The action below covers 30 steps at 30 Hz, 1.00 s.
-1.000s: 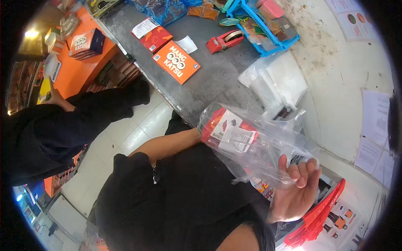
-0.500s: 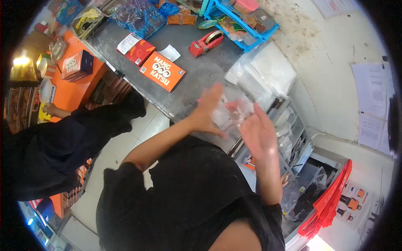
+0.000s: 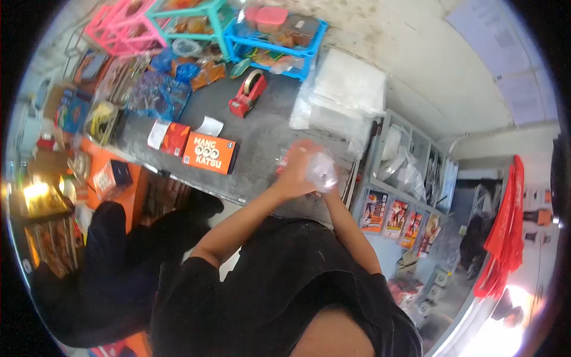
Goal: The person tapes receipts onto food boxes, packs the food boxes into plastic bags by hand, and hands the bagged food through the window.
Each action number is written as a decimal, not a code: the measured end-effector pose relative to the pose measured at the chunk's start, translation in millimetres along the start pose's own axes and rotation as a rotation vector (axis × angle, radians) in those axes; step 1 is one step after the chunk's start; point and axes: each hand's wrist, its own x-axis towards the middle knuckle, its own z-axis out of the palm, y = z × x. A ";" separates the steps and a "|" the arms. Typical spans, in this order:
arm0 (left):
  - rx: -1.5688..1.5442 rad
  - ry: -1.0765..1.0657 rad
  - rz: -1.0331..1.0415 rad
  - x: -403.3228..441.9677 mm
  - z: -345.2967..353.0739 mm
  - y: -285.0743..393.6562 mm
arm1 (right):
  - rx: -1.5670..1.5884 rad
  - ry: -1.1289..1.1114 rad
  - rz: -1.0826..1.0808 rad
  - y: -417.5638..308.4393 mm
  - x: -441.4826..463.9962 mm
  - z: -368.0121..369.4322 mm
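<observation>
A crumpled, see-through piece of plastic is bunched between my two hands over the near edge of the dark counter. Motion blur hides its exact kind. My left hand curls round its left side. Behind and below the plastic, my right hand is mostly covered, with its fingers hardly showing. Something small and red peeks out beside my left hand. On the counter to the left lie an orange printed box and a red box with a white slip.
A red tape dispenser stands farther back, before a blue rack. Stacked clear plastic bags lie at the right, above a grey shelf unit. Another person in dark clothes is at the left, by an orange counter.
My hands have drawn together, bunching the plastic that was spread between them. The view has swung, showing more of the racks and shelf. The other person's hand at the orange counter no longer shows.
</observation>
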 end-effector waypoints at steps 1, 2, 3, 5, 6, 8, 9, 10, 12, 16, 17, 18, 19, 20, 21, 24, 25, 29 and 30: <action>0.057 0.054 0.071 1.1 -8.7 -8.0 | 0.006 -0.054 0.136 -7.9 2.1 -4.4; 0.117 0.113 0.139 2.0 -17.2 -16.5 | 0.004 -0.108 0.273 -19.1 4.4 -8.8; 0.379 -0.132 0.149 1.6 -17.5 -38.9 | 0.019 -0.077 0.274 -29.3 6.2 -9.6; 0.637 -0.415 0.175 -4.3 0.1 -67.5 | -0.567 -0.062 -0.404 -42.0 -1.8 -1.0; 0.791 -0.289 0.280 -2.7 19.2 -73.8 | -0.521 -0.100 -0.385 -36.5 -3.0 4.2; 0.755 -0.088 0.323 0.1 42.9 -82.4 | -0.352 -0.010 -0.245 -28.8 2.1 5.3; 0.745 -0.112 0.362 0.1 43.6 -85.0 | -0.174 0.049 -0.126 -25.7 6.9 4.1; 0.650 -0.241 0.139 6.1 34.4 -71.5 | -0.181 0.098 -0.118 -24.5 13.2 0.5; 0.556 -0.058 0.104 2.8 27.7 -64.6 | 0.618 0.295 0.682 -22.3 20.9 -5.9; 0.597 -0.420 0.021 -3.1 45.9 -98.6 | 0.155 0.103 0.143 -23.6 8.9 16.8; 0.456 -0.522 -0.118 -9.9 52.3 -123.2 | -0.084 0.159 -0.061 -33.2 7.5 15.6; 0.387 -0.575 -0.179 -9.7 54.5 -127.5 | -0.328 0.215 -0.267 -39.0 9.2 13.8; 0.321 -0.625 -0.242 -9.1 56.5 -130.7 | -0.326 0.232 -0.268 -39.2 11.8 17.9; 0.481 -0.545 -0.105 -5.8 59.1 -120.8 | -0.193 0.262 -0.054 -37.4 17.5 25.6; 0.649 -0.445 0.018 -2.6 61.8 -111.1 | -0.056 0.287 0.155 -35.5 23.7 32.7; 0.600 -0.232 0.041 3.5 60.1 -94.7 | -0.057 0.333 0.210 -34.6 18.8 58.6; 0.513 -0.160 0.012 8.8 58.4 -90.1 | -0.057 0.343 0.228 -45.5 15.5 57.8; -0.101 0.070 -0.211 51.1 33.4 -53.6 | 0.172 -0.062 -0.121 -126.7 -11.0 -32.1; -0.209 0.092 -0.234 61.1 19.9 -34.6 | 0.064 0.023 -0.004 -114.5 -23.0 -56.6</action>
